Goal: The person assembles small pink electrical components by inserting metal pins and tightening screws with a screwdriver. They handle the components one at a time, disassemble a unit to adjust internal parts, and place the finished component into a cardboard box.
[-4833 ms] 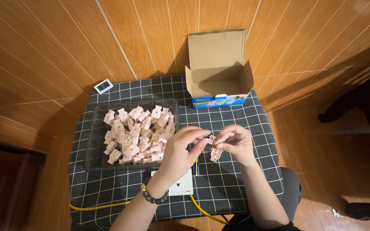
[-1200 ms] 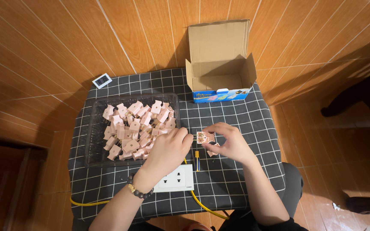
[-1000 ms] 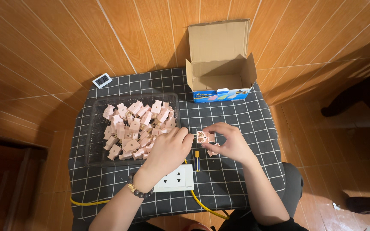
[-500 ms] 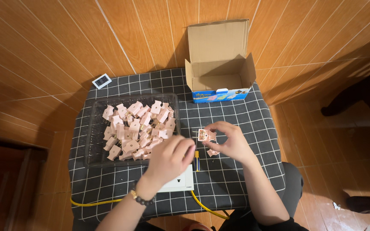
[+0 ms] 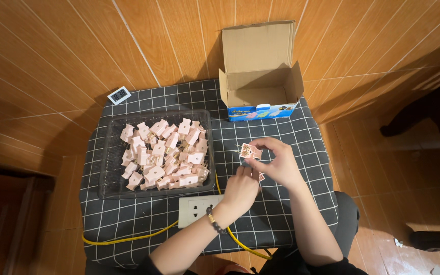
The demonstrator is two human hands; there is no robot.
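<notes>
My right hand holds a small pink plug piece above the checked black tablecloth. My left hand, with a bead bracelet on the wrist, rests just below it with the fingers curled; another pink piece peeks out between the hands. Whether the left hand grips anything is hidden. A black tray full of several pink plug pieces lies to the left of both hands.
An open cardboard box stands at the table's far edge. A white wall socket on a yellow cable lies near the front edge. A small digital clock sits at the far left corner. Wooden wall and floor surround the table.
My left hand has left the tray's right side and moved right and toward me, coming in under the right hand. The right hand still holds the pink piece in about the same spot.
</notes>
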